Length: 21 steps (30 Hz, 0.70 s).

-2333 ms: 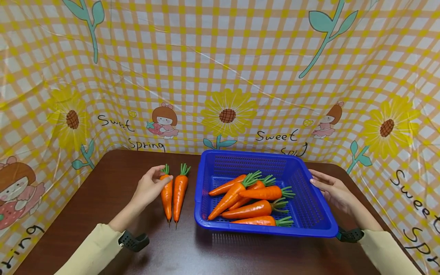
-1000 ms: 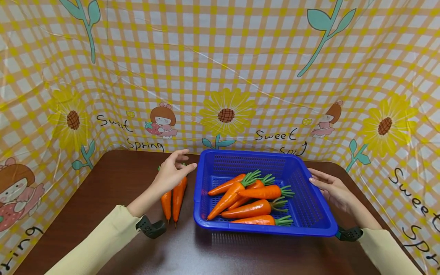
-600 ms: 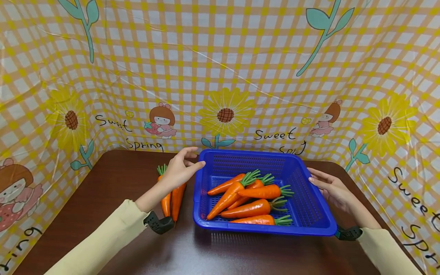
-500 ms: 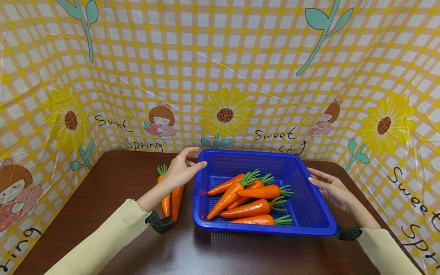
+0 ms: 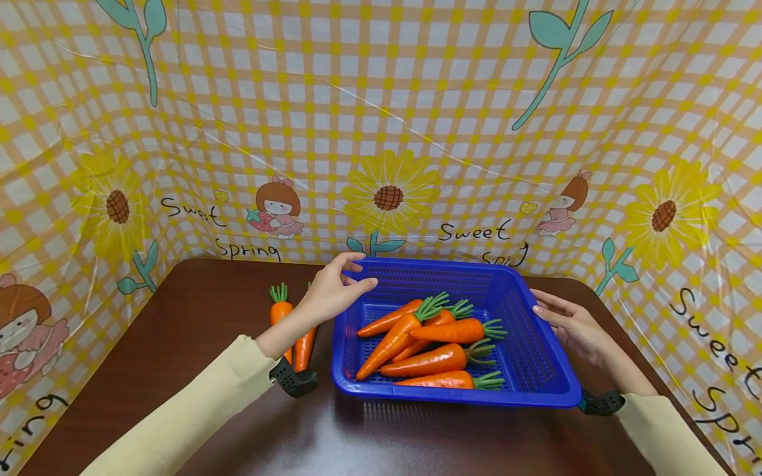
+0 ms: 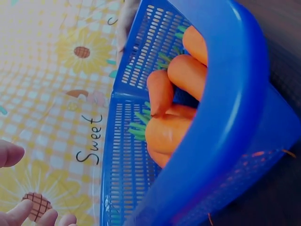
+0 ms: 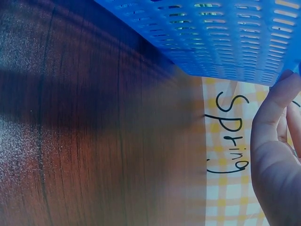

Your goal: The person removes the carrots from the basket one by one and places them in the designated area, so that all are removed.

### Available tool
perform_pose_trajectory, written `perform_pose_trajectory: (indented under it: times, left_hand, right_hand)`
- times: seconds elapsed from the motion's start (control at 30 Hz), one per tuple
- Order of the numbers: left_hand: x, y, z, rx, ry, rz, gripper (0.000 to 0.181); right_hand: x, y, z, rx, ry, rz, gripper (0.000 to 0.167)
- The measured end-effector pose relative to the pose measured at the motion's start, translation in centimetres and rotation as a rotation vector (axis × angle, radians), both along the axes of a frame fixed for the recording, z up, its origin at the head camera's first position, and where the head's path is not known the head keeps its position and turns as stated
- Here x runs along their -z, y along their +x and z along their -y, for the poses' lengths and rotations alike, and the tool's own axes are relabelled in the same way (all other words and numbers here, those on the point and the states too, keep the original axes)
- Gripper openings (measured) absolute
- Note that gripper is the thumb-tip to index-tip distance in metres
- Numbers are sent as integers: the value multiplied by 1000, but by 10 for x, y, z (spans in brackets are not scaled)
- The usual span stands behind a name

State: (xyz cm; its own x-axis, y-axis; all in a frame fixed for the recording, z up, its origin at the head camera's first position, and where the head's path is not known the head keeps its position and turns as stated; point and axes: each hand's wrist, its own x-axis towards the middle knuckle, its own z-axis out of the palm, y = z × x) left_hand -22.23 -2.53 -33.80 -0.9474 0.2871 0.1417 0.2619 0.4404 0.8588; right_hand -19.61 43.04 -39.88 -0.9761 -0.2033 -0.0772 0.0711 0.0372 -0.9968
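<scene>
So the left hand [image 5: 340, 291] is over the back-left corner of a blue plastic rectangular basket with slotted walls [image 5: 458, 395], thumb and fingers well apart, nothing in its grasp. The right hand [image 5: 577, 330] is at the basket's right side, thumb on the rim and fingers lightly holding it from outside. Inside the basket I can see six glossy orange carrots with green tops [image 5: 437, 361], heaped toward the middle and front. Two more orange carrots [image 5: 281, 312] lie just left of it, partly behind the left forearm. Under the basket there's a shiny dark brown wood-look table [image 5: 417, 443], and behind it a yellow checked sunflower cloth [image 5: 464, 86].
</scene>
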Motion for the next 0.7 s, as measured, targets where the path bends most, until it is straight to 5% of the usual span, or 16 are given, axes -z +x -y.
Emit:
perform_pose_trajectory:
  times: [0.7]
  left_hand:
    - [-4,-5,-35,134,17,25,57]
  right_hand:
    - [-2,2,1,9,6,17,32]
